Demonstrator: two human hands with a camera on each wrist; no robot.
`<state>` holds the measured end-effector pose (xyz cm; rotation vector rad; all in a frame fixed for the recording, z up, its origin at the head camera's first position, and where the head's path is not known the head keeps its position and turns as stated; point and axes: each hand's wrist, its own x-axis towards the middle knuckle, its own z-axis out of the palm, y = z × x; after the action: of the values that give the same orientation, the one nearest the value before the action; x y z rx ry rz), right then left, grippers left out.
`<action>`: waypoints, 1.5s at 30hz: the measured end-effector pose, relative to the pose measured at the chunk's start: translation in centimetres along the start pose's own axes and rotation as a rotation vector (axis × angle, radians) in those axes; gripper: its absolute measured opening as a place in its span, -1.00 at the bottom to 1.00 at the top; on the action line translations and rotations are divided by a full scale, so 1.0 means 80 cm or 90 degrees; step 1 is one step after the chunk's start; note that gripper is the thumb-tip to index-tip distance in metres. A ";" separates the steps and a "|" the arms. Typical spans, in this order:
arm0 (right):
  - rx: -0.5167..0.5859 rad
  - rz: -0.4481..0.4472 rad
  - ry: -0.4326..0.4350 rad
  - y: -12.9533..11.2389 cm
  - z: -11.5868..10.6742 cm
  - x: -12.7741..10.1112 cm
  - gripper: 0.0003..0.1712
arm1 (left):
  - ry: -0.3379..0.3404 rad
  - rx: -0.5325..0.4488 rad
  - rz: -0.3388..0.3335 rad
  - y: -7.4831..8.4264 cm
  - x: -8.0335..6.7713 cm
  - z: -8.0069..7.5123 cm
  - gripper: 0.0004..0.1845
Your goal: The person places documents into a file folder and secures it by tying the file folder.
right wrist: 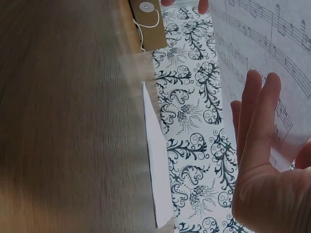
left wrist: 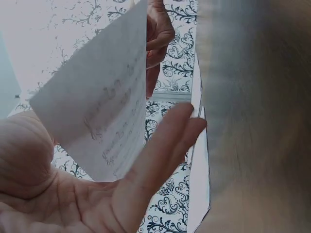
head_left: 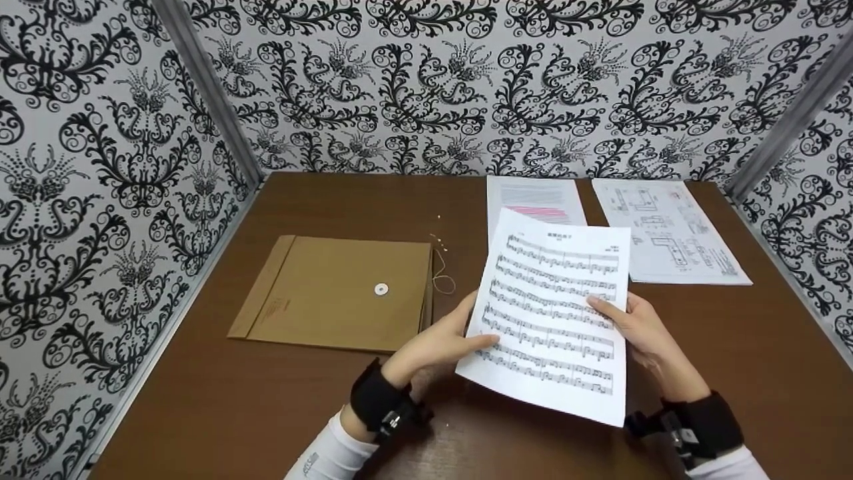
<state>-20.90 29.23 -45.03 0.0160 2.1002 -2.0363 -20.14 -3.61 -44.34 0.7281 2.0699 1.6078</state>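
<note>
White, flat sheet music point(head_left: 556, 313) pinched between both hands above brown table point(head_left: 233, 400).

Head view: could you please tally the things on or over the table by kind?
Paper sheets: 3 – music sheet held by the left hand and right hand, text sheet, drawing sheet.
Envelopes: 1 – envelope with string.
Total: 4

Even, bright light in the head view, soft shadows; both wrist views are washed, the surface point(right wrist: 63, 121) blurred.
</note>
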 end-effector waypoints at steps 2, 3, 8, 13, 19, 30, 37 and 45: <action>0.004 0.001 0.012 0.000 0.000 0.001 -0.70 | 0.006 0.002 0.001 0.001 0.000 -0.002 -0.11; 0.003 0.001 0.016 0.001 0.001 0.002 -0.69 | 0.009 0.004 0.001 0.001 0.000 -0.003 -0.12; 0.018 -0.002 0.029 0.002 0.003 0.004 -0.73 | 0.019 -0.010 -0.002 -0.001 0.001 -0.005 -0.21; 0.035 -0.011 0.034 0.002 0.007 0.006 -0.77 | 0.026 -0.050 -0.012 0.000 0.001 -0.007 -0.28; 0.052 -0.013 0.039 0.002 0.012 0.008 -0.75 | 0.058 -0.042 -0.013 0.001 0.003 -0.009 -0.34; 0.038 -0.008 0.041 0.003 0.017 0.013 -0.76 | 0.047 -0.102 -0.030 0.003 0.002 -0.025 -0.37; 0.060 -0.008 0.026 0.000 0.016 0.015 -0.79 | 0.023 -0.144 -0.037 0.003 -0.001 -0.039 -0.36; 0.125 0.000 0.002 -0.005 0.010 0.019 -0.81 | -0.015 -0.158 -0.032 0.001 -0.005 -0.061 -0.37</action>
<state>-22.35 28.17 -44.89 0.0491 1.8940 -2.2349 -22.85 -7.51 -43.04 0.6016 1.8140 1.7765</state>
